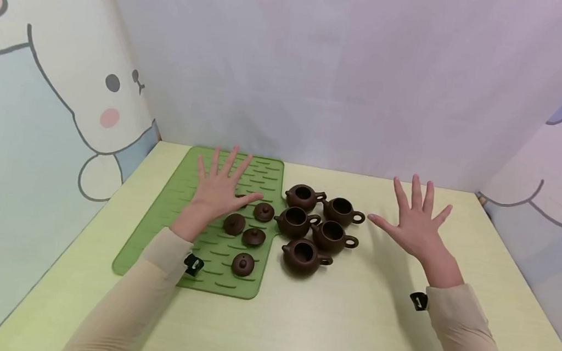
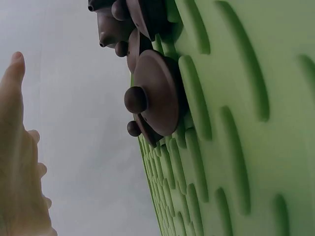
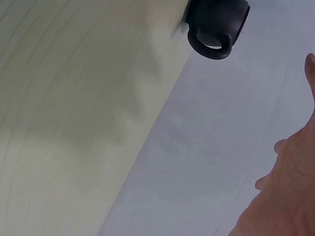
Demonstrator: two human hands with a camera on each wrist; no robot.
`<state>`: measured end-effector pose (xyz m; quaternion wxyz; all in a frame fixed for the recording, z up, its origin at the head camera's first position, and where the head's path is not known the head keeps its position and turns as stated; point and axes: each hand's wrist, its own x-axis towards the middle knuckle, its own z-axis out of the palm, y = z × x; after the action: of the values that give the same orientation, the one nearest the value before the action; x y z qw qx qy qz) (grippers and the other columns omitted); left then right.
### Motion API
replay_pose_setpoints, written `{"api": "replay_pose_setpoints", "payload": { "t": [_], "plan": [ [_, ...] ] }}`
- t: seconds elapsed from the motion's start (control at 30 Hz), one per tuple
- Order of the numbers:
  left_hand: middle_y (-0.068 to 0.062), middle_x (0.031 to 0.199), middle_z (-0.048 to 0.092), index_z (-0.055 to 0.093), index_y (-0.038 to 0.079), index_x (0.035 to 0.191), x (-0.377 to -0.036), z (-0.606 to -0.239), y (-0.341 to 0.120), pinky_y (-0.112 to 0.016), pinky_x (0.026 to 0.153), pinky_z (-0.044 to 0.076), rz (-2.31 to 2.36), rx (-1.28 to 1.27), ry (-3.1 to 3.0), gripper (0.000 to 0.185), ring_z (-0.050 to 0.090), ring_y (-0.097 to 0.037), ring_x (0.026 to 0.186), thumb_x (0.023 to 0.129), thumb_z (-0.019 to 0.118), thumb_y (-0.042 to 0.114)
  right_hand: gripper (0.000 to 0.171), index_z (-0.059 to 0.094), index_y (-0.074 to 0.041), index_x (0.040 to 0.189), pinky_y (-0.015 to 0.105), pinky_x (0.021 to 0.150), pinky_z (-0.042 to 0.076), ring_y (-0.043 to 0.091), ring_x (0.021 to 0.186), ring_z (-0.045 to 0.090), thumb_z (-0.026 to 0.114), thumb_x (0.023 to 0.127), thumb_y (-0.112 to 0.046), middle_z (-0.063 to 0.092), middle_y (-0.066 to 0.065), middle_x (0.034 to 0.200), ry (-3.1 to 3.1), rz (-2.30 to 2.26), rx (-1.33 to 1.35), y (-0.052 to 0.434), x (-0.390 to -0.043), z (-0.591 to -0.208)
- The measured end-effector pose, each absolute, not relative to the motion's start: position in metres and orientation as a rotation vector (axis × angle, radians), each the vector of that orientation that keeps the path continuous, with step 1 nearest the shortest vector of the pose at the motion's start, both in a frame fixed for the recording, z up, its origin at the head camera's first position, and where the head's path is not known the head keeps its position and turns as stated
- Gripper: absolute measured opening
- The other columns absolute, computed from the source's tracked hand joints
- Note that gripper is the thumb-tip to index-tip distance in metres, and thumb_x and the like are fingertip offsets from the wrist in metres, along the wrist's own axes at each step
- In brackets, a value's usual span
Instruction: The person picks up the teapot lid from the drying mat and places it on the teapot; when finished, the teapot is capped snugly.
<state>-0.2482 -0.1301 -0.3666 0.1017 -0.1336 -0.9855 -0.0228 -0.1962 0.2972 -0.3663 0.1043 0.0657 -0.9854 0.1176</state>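
Observation:
My left hand is held with fingers spread above the green mat and holds nothing. Around and below it lie several dark brown teapot lids, knobs upward; one is partly hidden by the thumb. In the left wrist view a lid shows close by on the ridged mat. My right hand, fingers spread and holding nothing, hovers over the table right of several lidless brown teapots. These stand clustered at the mat's right edge, handles to the right. One teapot shows in the right wrist view.
The pale wooden table carries the mat on its left side. A plain light curtain rises behind the table, and panels with cartoon drawings stand at both sides. A black strap piece sits at each wrist.

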Motion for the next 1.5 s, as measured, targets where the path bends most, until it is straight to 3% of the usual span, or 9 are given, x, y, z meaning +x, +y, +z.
{"api": "replay_pose_setpoints", "payload": {
  "t": [0.17,0.37,0.63,0.73,0.93,1.1,1.3,1.5],
  "plan": [
    [0.005,0.156,-0.019,-0.009,0.04,0.148,-0.244,-0.366,-0.132,-0.061,0.105,-0.02,-0.125,-0.457,-2.89,0.094,-0.027,-0.031,0.138,0.075,0.026,0.087,0.098,-0.006,-0.029,0.151,0.077,0.089,-0.024,0.027,0.137,-0.034,0.052,0.082,-0.067,-0.028,0.001,0.153,-2.908,0.381,0.181,0.297,-0.19,-0.365],
    [0.0,0.159,-0.009,0.0,0.035,0.151,-0.234,-0.37,-0.141,-0.066,0.109,-0.006,-0.135,-0.574,-2.832,0.095,-0.02,-0.033,0.142,0.078,0.039,0.081,0.096,-0.004,-0.026,0.152,0.075,0.093,-0.021,0.029,0.139,-0.03,0.053,0.084,-0.064,-0.027,0.001,0.154,-2.921,0.443,0.211,0.295,-0.182,-0.369],
    [0.005,0.158,-0.014,0.003,0.035,0.151,-0.224,-0.372,-0.152,-0.058,0.114,-0.005,-0.169,-0.746,-2.79,0.091,-0.014,-0.031,0.144,0.081,0.045,0.074,0.095,0.0,-0.023,0.153,0.07,0.104,-0.011,0.032,0.143,-0.018,0.06,0.085,-0.054,-0.016,0.009,0.157,-2.899,0.576,0.281,0.294,-0.174,-0.372],
    [0.003,0.159,-0.007,0.007,0.033,0.152,-0.22,-0.372,-0.156,-0.057,0.115,0.004,-0.205,-0.83,-2.764,0.088,-0.006,-0.032,0.145,0.083,0.047,0.071,0.095,0.002,-0.021,0.153,0.068,0.108,-0.003,0.036,0.144,-0.01,0.062,0.086,-0.049,-0.011,0.011,0.158,-2.896,0.654,0.326,0.292,-0.17,-0.372],
    [-0.002,0.159,0.009,0.022,0.027,0.15,-0.209,-0.375,-0.161,-0.057,0.111,0.024,-0.316,-0.99,-2.766,0.081,0.015,-0.032,0.143,0.085,0.049,0.067,0.092,0.003,-0.024,0.152,0.066,0.105,0.02,0.033,0.145,0.002,0.062,0.086,-0.05,-0.006,0.001,0.158,-2.971,0.835,0.312,0.286,-0.163,-0.372],
    [0.0,0.157,0.018,0.033,0.027,0.147,-0.199,-0.376,-0.158,-0.052,0.104,0.038,-0.436,-1.06,-2.871,0.075,0.027,-0.029,0.14,0.085,0.051,0.066,0.088,0.01,-0.021,0.152,0.063,0.105,0.024,0.037,0.141,0.018,0.061,0.087,-0.051,0.006,0.006,0.158,-2.997,0.879,0.296,0.283,-0.16,-0.373],
    [0.002,0.138,0.046,0.052,0.023,0.133,-0.188,-0.377,-0.155,-0.044,0.096,0.047,-0.53,-1.13,-2.94,0.062,0.047,-0.023,0.124,0.082,0.063,0.056,0.078,0.027,-0.017,0.148,0.056,0.102,0.035,0.035,0.132,0.036,0.064,0.086,-0.046,0.026,0.01,0.151,-2.946,0.924,0.316,0.277,-0.156,-0.376],
    [0.011,0.113,0.054,0.061,0.024,0.116,-0.183,-0.378,-0.153,-0.034,0.088,0.05,-0.703,-1.229,-3.0,0.045,0.056,-0.012,0.101,0.081,0.068,0.05,0.059,0.044,-0.013,0.137,0.048,0.092,0.049,0.03,0.112,0.057,0.066,0.088,-0.038,0.048,0.01,0.132,-2.879,0.998,0.366,0.27,-0.153,-0.375]
  ]
}}
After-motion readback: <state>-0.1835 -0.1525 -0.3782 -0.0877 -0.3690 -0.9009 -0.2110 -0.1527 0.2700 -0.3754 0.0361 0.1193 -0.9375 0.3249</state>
